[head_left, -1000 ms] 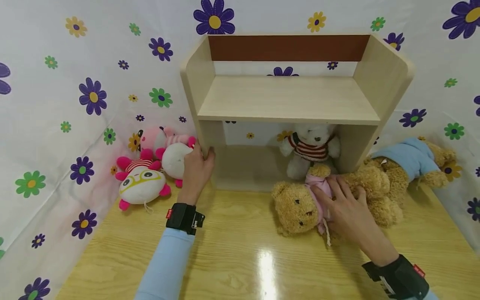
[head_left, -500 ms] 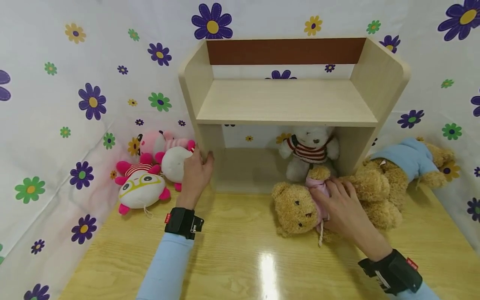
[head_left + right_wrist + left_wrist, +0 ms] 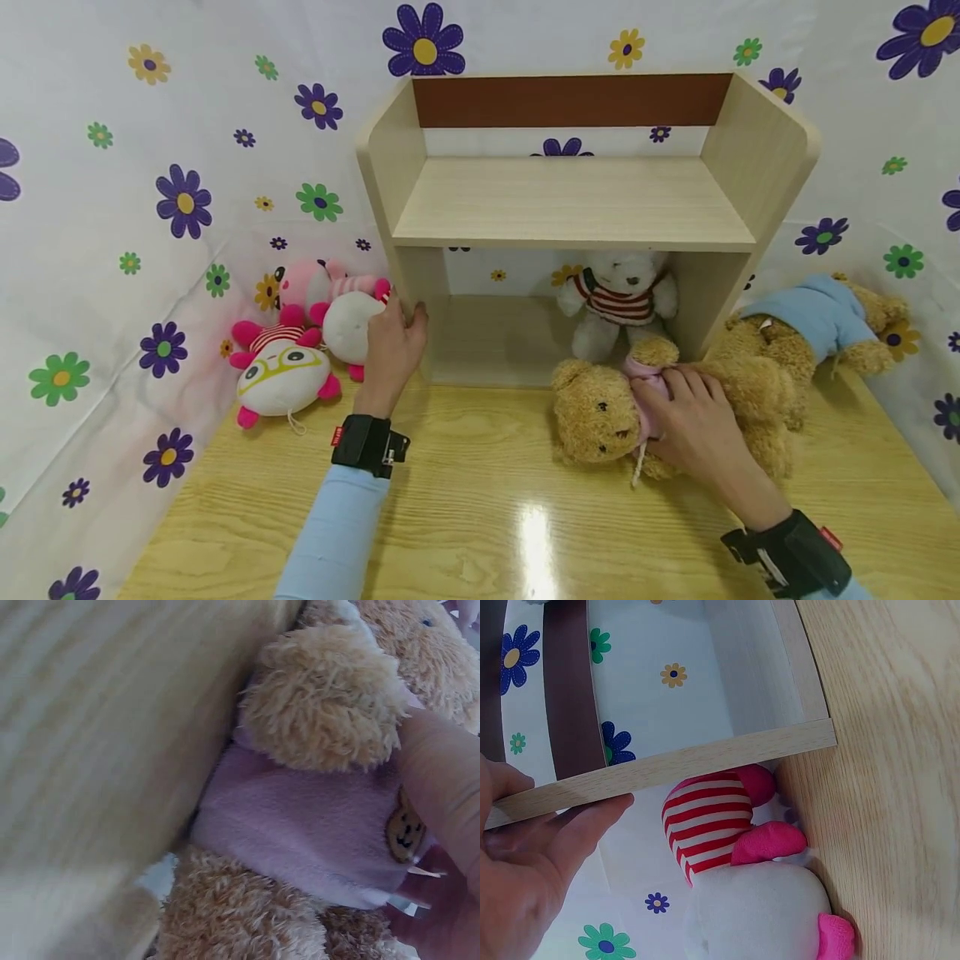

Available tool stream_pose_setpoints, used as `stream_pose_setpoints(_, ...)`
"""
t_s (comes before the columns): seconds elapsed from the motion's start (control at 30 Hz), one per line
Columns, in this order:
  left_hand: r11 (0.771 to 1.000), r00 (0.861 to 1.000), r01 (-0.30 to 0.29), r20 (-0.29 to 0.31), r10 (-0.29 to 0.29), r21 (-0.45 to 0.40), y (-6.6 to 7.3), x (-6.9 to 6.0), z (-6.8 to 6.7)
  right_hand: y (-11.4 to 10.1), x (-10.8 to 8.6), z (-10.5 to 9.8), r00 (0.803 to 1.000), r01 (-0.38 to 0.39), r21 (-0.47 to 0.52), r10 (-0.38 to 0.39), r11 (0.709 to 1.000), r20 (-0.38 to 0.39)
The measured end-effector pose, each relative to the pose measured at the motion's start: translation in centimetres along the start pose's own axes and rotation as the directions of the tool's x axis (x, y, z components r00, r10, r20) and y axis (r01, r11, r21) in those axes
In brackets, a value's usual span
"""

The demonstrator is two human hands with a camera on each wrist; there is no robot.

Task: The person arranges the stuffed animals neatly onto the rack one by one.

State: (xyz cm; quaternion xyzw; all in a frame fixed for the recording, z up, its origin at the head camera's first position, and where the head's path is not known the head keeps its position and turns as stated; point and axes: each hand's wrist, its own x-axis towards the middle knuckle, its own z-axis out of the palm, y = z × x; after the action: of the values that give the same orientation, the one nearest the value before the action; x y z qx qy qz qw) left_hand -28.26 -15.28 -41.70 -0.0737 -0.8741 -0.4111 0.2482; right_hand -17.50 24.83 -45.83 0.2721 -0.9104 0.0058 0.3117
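Bear in pink [image 3: 611, 408] slightly farther right, right grip [image 3: 701, 429] snug round it, left grip [image 3: 393, 350] astride shelf panel [image 3: 705, 761]

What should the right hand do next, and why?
Probably lift the pink-shirted bear off the table toward the lower shelf. The right hand grips the bear, which lies just in front of that shelf; a white bear sits there with bare board beside it, and the left hand holds the side panel.
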Motion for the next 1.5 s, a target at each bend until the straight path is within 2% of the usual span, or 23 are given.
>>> stream_pose_setpoints(0.1, 1.0, 1.0, 0.009, 0.013, -0.009, 0.0, 0.1, -0.2, -0.1, -0.3, -0.3, -0.1, 0.999, -0.036, 0.013, 0.036, 0.999, -0.013)
stream_pose_setpoints(0.23, 1.0, 1.0, -0.001, 0.007, 0.001, 0.006, 0.1, -0.2, -0.2, -1.4, 0.0, -0.3, 0.994, -0.102, 0.081, 0.104, 0.991, -0.024)
stream_pose_setpoints(0.5, 0.999, 0.999, -0.041, -0.019, 0.042, 0.006, 0.1, 0.1, -0.1, -4.4, 3.2, 0.0, 0.966, -0.207, 0.272, 0.241, 0.94, -0.097)
stream_pose_setpoints(0.6, 0.999, 0.999, -0.04, -0.01, 0.04, 0.002, 0.1, -0.1, -0.1, -5.4, 4.6, 0.4, 0.951, -0.245, 0.346, 0.294, 0.906, -0.097)
stream_pose_setpoints(0.77, 1.0, 1.0, -0.027, 0.001, 0.027, -0.005, 0.0, -0.2, 0.0, -6.9, 6.6, 1.0, 0.919, -0.33, 0.438, 0.39, 0.836, -0.054)
stream_pose_setpoints(1.03, 0.999, 0.999, -0.033, 0.001, 0.033, 0.007, -0.2, -0.1, 0.0, -8.5, 10.0, 1.9, 0.83, -0.503, 0.555, 0.549, 0.662, 0.098)
stream_pose_setpoints(1.1, 0.999, 0.999, -0.035, 0.004, 0.035, 0.004, -0.2, -0.1, 0.0, -8.6, 10.9, 2.3, 0.813, -0.517, 0.586, 0.572, 0.624, 0.108)
stream_pose_setpoints(1.23, 1.0, 1.0, -0.021, 0.017, 0.021, 0.0, -0.1, -0.2, 0.0, -8.6, 12.7, 3.3, 0.796, -0.496, 0.661, 0.599, 0.563, 0.088)
stream_pose_setpoints(1.33, 1.0, 1.0, -0.008, 0.019, 0.008, 0.002, -0.1, -0.3, 0.0, -8.6, 13.9, 4.2, 0.774, -0.484, 0.694, 0.631, 0.533, 0.055)
stream_pose_setpoints(1.5, 1.0, 1.0, -0.008, 0.012, 0.008, 0.009, -0.2, -0.2, 0.1, -8.5, 16.1, 5.9, 0.719, -0.477, 0.725, 0.695, 0.497, -0.004)
